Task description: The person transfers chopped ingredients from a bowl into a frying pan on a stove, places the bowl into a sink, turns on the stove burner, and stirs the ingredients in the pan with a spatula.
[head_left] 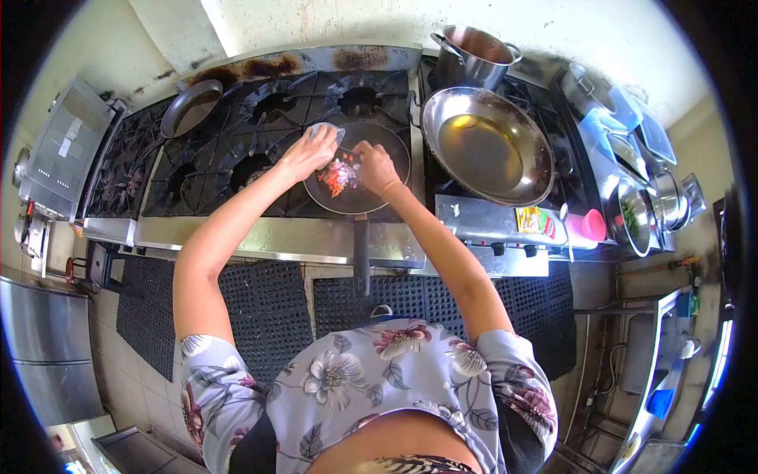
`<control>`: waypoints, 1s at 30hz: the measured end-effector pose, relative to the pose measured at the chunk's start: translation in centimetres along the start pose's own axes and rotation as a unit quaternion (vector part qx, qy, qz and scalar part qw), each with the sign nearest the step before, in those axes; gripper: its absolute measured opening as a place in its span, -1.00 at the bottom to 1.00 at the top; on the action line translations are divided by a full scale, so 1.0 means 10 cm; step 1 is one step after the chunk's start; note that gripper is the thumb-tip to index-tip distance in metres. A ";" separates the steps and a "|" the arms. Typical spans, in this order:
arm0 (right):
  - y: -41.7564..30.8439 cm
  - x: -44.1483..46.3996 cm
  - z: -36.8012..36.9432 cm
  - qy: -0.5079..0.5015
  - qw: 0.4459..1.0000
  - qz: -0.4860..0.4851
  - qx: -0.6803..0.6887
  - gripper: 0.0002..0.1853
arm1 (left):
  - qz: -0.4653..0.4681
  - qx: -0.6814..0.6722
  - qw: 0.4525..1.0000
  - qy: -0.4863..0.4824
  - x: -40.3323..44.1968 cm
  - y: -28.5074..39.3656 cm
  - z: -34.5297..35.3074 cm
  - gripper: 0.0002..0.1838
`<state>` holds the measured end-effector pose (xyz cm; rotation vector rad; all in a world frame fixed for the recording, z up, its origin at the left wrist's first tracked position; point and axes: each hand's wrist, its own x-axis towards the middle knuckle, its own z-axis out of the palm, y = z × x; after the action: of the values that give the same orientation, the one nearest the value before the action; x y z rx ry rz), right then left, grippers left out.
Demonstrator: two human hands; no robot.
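A dark frying pan sits on the stove, its black handle pointing toward me. Chopped red and pale purple vegetables, looking like tomato and onion, lie heaped in it. Over the pan's left side my left hand grips a small bowl, tilted toward the pan. My right hand is closed just right of the heap, on a thin utensil that reaches toward the bowl. Its tip is too small and hidden to make out.
Right of the pan stands a wide metal wok holding oil, with a steel pot behind. Another small pan rests at the back left. Seasoning packets, a pink cup and a bowl of greens are at the right.
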<state>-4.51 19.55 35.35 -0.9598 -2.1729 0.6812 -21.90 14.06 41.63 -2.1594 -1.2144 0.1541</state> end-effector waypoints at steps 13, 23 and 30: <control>-0.23 -0.04 -0.15 0.060 0.998 0.012 -0.031 -0.73 | -0.064 -0.311 0.947 0.040 -0.24 -0.31 -0.22 -0.59; -0.50 -0.21 -0.28 0.042 0.993 -0.039 -0.102 -0.64 | -0.112 -0.324 0.938 0.050 -0.33 -0.30 -0.16 -0.55; -0.61 -0.20 -0.18 -0.003 0.983 -0.039 -0.180 -0.72 | -0.114 -0.321 0.940 0.036 -0.33 -0.28 -0.20 -0.52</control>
<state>-4.83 14.68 39.86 -1.0437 -2.3726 0.2542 -24.99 11.42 44.19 -2.4975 -1.6183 -0.4814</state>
